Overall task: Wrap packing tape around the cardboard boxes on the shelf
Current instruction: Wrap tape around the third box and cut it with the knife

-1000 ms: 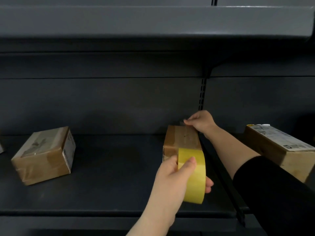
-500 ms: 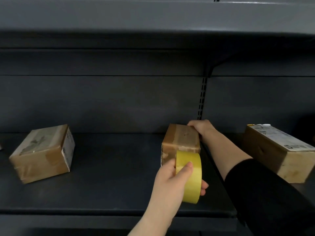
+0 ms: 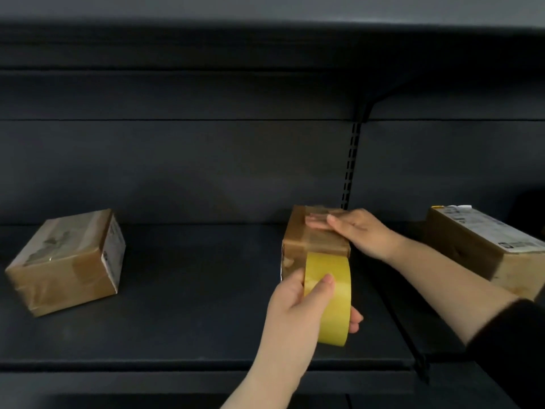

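Boxes [image 3: 317, 234] three (tape roll [image 3: 330, 299] one)

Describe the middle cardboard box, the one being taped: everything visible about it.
The middle cardboard box is small, brown and glossy with clear tape across its top. It sits flat on the dark shelf, beside the slotted upright. The right hand presses flat fingers on its top; the yellow tape roll, gripped by the left hand, stands against its front face.
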{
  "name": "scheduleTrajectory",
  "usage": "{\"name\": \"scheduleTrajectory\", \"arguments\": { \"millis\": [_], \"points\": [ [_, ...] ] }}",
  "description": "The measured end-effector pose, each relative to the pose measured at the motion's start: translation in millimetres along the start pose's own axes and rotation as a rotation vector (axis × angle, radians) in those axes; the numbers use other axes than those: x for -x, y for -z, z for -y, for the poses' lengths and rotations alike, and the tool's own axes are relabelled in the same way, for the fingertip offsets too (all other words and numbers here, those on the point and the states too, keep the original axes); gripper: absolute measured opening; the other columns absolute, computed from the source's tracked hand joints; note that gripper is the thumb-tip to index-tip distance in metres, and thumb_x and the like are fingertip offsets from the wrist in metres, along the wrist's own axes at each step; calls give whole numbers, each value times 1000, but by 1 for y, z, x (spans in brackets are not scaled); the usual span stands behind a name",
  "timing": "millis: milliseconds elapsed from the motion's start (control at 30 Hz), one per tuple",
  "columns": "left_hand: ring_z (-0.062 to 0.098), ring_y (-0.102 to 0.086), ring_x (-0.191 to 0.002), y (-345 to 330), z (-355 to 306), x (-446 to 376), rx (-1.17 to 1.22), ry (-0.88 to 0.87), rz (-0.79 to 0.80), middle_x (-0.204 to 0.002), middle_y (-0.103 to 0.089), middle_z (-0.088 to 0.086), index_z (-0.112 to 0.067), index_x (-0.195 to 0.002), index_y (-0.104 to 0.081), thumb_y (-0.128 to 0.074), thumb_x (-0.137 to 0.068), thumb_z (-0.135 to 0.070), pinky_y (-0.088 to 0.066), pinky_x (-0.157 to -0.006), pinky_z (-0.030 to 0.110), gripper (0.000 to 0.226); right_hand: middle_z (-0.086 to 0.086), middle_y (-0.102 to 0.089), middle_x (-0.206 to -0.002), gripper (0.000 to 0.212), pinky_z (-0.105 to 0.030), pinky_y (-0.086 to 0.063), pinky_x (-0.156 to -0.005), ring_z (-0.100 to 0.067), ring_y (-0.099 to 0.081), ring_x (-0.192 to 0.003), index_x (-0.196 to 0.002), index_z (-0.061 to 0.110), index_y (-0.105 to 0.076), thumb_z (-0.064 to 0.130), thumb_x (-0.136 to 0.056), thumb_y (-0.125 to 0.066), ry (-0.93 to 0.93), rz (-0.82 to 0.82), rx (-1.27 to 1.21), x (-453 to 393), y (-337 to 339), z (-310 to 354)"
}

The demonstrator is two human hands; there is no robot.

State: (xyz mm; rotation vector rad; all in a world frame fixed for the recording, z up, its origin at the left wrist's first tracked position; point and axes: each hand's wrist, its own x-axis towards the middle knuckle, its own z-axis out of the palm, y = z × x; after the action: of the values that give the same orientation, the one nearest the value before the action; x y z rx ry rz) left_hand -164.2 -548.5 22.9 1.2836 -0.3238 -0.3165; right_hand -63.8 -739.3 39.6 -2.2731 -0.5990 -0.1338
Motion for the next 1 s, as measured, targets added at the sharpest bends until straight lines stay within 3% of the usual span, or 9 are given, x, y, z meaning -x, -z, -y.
{"name": "scheduleTrajectory", "arguments": {
  "millis": [233,433,567,667,733,867,1000],
  "points": [
    [20,-67,-56,0,2,-1,-19,-25,0,-61,-69,11,-6,-97,-60,-48,-94,-19,-56,-56,26,18,0,-46,-140,37,-17,-26,-105,-6,-42,-124,-132,12,-50,22,-97,-45,-263,9,-32,-45,14,-27],
    [21,-68,-57,2,2,2,-22,-12,-2,-65,-71,14,-7,-100,-61,-48,-94,-20,-57,-55,27,19,-10,-64,-117,29,-27,-41,-93,-20,-59,-104,-108,14,-65,29,-99,-42,-423,30,65,-62,15,-25],
    [22,-69,-59,2,2,4,-40,-14,12,-65,-72,13,-9,-98,-61,-48,-94,-21,-58,-58,29,18,-6,-60,-125,36,-23,-38,-95,-15,-55,-107,-119,16,-61,35,-99,-39,-439,21,94,-60,12,-21],
    [22,-69,-58,5,0,6,-21,2,20,-64,-72,14,-8,-98,-61,-49,-94,-21,-58,-58,29,18,-2,-48,-139,40,-26,-26,-109,-16,-42,-129,-135,19,-47,35,-100,-34,-232,-233,150,-41,11,-13],
    [22,-69,-56,9,-1,9,-5,18,23,-63,-71,14,-7,-98,-60,-50,-93,-21,-58,-56,29,18,3,-48,-138,36,-30,-18,-114,-14,-38,-133,-132,24,-48,34,-99,-36,15,-366,164,-13,9,-2],
    [23,-69,-56,15,-2,15,-19,23,15,-63,-71,15,-10,-96,-63,-51,-93,-23,-58,-55,30,18,4,-47,-140,52,-33,-9,-117,-5,-35,-135,-133,24,-45,54,-91,-38,307,-113,405,44,-10,8],
    [22,-69,-54,19,-4,19,-48,23,3,-62,-71,13,-13,-93,-63,-52,-92,-22,-57,-52,28,14,3,-34,-148,81,-37,-8,-117,-5,-20,-140,-139,25,-28,61,-75,-61,259,-8,410,56,-22,15]
  ]
}}
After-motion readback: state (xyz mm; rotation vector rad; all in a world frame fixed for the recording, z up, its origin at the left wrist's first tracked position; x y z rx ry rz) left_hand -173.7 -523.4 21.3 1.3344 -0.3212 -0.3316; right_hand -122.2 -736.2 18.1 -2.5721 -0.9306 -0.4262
